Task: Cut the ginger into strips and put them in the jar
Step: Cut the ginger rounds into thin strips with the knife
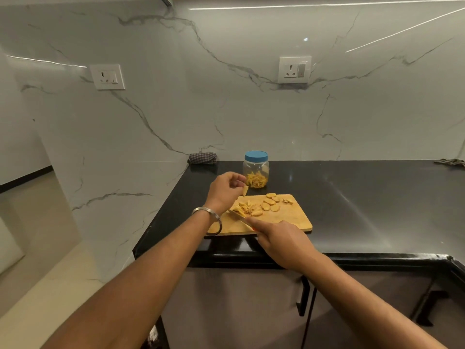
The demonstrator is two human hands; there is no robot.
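a: how far along?
b: my left hand (224, 190) pinches one ginger piece (245, 190) above the cutting board (289, 217); right hand (279, 241) grips the knife (237, 215).
a: and left?
b: strips (245, 209) and uncut slices (271, 204) wait on the board; the jar (256, 170), lid on, is part filled.

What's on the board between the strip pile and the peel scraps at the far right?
Head view: a cluster of round ginger slices lies on the cutting board between the strip pile and the peel scraps.

In front of me the glossy black counter (352, 197) runs along the marbled wall and bends toward me at the far right. A wooden cutting board (284, 217) lies on it near the front edge, and a clear jar (256, 172) with a blue lid stands just behind the board. A folded checked cloth (202, 157) sits in the back left corner, and another crumpled cloth (450, 162) lies at the far right.
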